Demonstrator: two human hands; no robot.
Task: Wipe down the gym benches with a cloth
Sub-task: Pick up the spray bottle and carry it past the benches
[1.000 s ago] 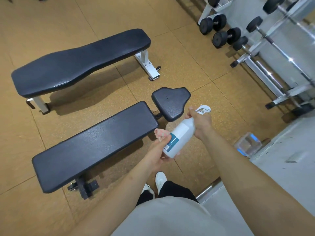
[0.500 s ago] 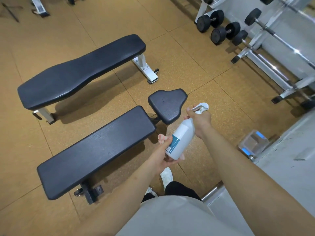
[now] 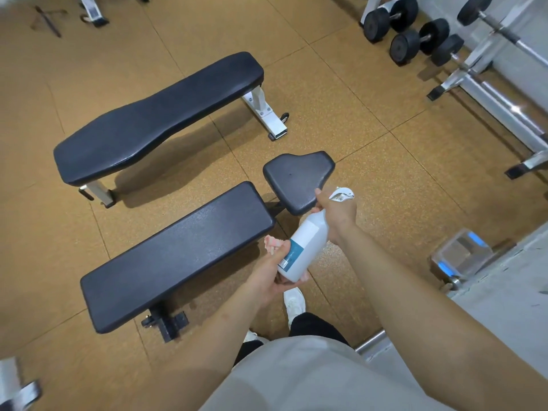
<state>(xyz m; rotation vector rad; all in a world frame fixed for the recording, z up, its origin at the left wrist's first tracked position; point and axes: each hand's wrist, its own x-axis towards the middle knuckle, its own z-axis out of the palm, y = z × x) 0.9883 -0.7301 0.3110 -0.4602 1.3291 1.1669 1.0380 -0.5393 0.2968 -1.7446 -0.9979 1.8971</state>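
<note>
As your right hand (image 3: 338, 213) grips the bottle (image 3: 307, 244), your left hand (image 3: 268, 277) holds its base plus the cloth (image 3: 271, 243). The cloth looks soft and light; bunch it.

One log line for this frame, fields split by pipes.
left hand: holds cloth and bottle base | right hand: grips bottle neck | near bench: no hand on it

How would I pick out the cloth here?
Start at the nearer black bench, the one with a separate seat pad. Beside it, the left hand holds a pink cloth against a white spray bottle; nothing else nearby is pink.
</note>
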